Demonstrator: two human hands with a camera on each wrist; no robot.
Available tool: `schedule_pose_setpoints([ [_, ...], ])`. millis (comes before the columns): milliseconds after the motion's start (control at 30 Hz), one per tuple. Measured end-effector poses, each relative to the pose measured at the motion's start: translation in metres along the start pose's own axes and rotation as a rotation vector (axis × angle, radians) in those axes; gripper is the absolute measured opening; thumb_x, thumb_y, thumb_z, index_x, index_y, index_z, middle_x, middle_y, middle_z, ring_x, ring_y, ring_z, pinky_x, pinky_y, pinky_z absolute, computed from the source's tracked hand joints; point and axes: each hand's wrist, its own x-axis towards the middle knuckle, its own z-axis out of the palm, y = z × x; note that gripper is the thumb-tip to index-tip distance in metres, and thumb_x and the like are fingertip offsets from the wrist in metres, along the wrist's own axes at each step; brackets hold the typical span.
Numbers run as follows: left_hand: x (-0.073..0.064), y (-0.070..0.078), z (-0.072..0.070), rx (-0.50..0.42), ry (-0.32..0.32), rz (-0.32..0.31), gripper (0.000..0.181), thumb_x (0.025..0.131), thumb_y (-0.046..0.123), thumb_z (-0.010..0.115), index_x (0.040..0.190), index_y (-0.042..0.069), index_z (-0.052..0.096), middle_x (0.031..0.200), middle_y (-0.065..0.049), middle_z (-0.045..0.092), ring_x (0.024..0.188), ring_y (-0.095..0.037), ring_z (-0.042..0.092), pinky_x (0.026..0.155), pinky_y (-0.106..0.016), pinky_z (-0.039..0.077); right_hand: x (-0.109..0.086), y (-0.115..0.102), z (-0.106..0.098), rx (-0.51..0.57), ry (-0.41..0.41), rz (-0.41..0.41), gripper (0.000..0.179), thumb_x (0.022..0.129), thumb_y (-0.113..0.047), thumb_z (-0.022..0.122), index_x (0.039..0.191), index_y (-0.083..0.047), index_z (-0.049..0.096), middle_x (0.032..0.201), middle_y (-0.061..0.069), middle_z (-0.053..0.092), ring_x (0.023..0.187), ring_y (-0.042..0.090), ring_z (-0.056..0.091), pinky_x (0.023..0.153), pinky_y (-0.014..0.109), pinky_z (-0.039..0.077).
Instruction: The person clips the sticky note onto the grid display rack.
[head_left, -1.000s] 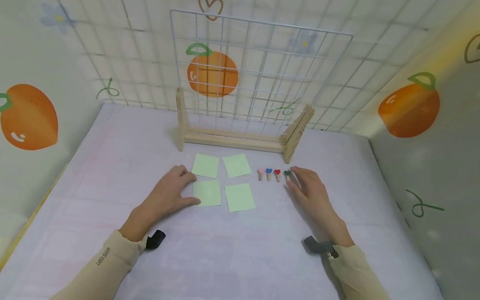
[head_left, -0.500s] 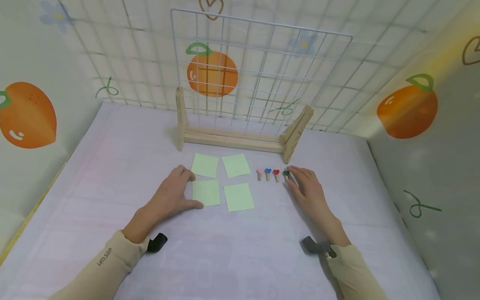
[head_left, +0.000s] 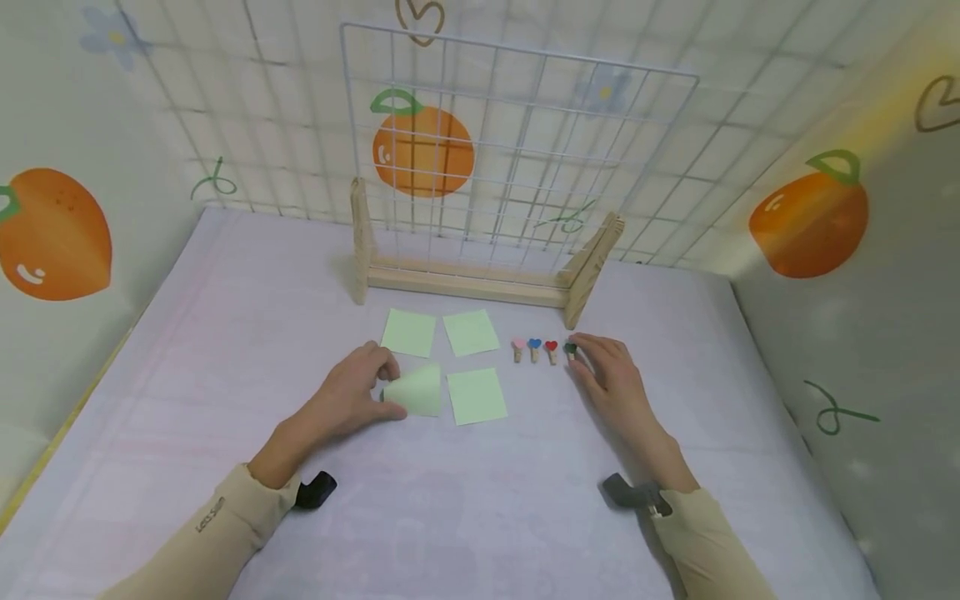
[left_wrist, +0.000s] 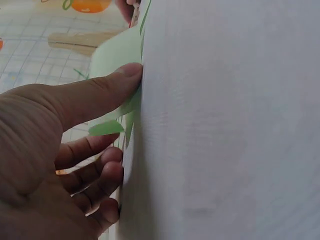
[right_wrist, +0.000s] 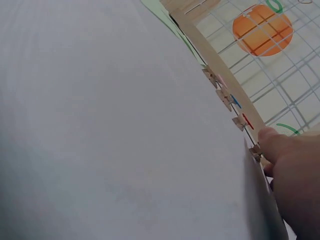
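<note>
In the head view, my left hand (head_left: pixel 351 385) is at the front left sticky note (head_left: pixel 422 393), a pale green square. Its left side bows up off the table between my thumb and forefinger; the left wrist view shows my thumb lying on the note and a curled green corner by the forefinger. My right hand (head_left: pixel 618 387) has thumb and forefinger around a small wooden clothespin with a green heart (head_left: pixel 571 348). To its left lie similar clothespins with a red heart (head_left: pixel 551 347), a blue heart (head_left: pixel 535 344) and a pink heart (head_left: pixel 518 345).
More green sticky notes lie flat: back left (head_left: pixel 408 332), back right (head_left: pixel 471 332) and front right (head_left: pixel 477 396). Behind them stands a white wire grid (head_left: pixel 517 158) on a wooden stand (head_left: pixel 465 285). Printed walls enclose the white table (head_left: pixel 450 517) at the back and sides.
The front left sticky note was flat and now bends upward at its left side, as my left fingers have drawn in on it. My right hand stays at the green-heart clothespin.
</note>
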Motion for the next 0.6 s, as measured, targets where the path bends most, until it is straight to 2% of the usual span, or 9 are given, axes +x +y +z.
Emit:
schedule_pose_setpoints([
  [133, -0.002, 0.002, 0.001, -0.045, -0.016, 0.028, 0.048, 0.077, 0.023, 0.096, 0.109, 0.012, 0.062, 0.108, -0.002, 0.061, 0.093, -0.020, 0.057, 0.084, -0.036, 0.050, -0.002, 0.003, 0.001, 0.010, 0.013, -0.031, 0.043, 0.101, -0.013, 0.071, 0.143, -0.007, 0.063, 0.146, 0.015, 0.061, 0.138, 0.038, 0.048, 0.112, 0.064, 0.039],
  [267, -0.002, 0.004, 0.003, -0.059, -0.034, 0.037, 0.048, 0.079, 0.020, 0.094, 0.114, 0.013, 0.062, 0.110, -0.001, 0.061, 0.092, -0.017, 0.056, 0.083, -0.034, 0.050, -0.004, 0.005, 0.000, 0.000, 0.012, -0.018, 0.044, 0.101, -0.013, 0.071, 0.145, -0.009, 0.062, 0.147, 0.014, 0.061, 0.138, 0.037, 0.048, 0.113, 0.063, 0.039],
  [400, -0.001, 0.011, 0.007, -0.067, -0.015, 0.074, 0.047, 0.083, 0.021, 0.091, 0.120, 0.012, 0.063, 0.109, -0.003, 0.061, 0.089, -0.017, 0.055, 0.081, -0.033, 0.049, -0.005, 0.006, -0.001, 0.004, 0.016, -0.004, 0.044, 0.102, -0.014, 0.070, 0.145, -0.010, 0.061, 0.147, 0.013, 0.061, 0.138, 0.036, 0.048, 0.113, 0.063, 0.039],
  [500, 0.002, 0.024, 0.015, -0.070, 0.007, 0.098, 0.042, 0.087, 0.026, 0.088, 0.119, 0.012, 0.066, 0.105, -0.004, 0.062, 0.087, -0.017, 0.056, 0.079, -0.032, 0.049, -0.004, 0.005, -0.002, 0.021, 0.017, -0.001, 0.043, 0.103, -0.015, 0.069, 0.145, -0.010, 0.061, 0.146, 0.013, 0.061, 0.138, 0.037, 0.049, 0.113, 0.064, 0.039],
  [600, 0.008, 0.043, 0.026, -0.054, 0.030, 0.109, 0.037, 0.089, 0.031, 0.086, 0.114, 0.010, 0.069, 0.098, -0.004, 0.065, 0.085, -0.017, 0.057, 0.078, -0.031, 0.050, -0.004, 0.004, -0.002, 0.027, 0.009, 0.006, 0.043, 0.104, -0.017, 0.068, 0.146, -0.009, 0.061, 0.146, 0.014, 0.061, 0.138, 0.037, 0.049, 0.114, 0.064, 0.038],
])
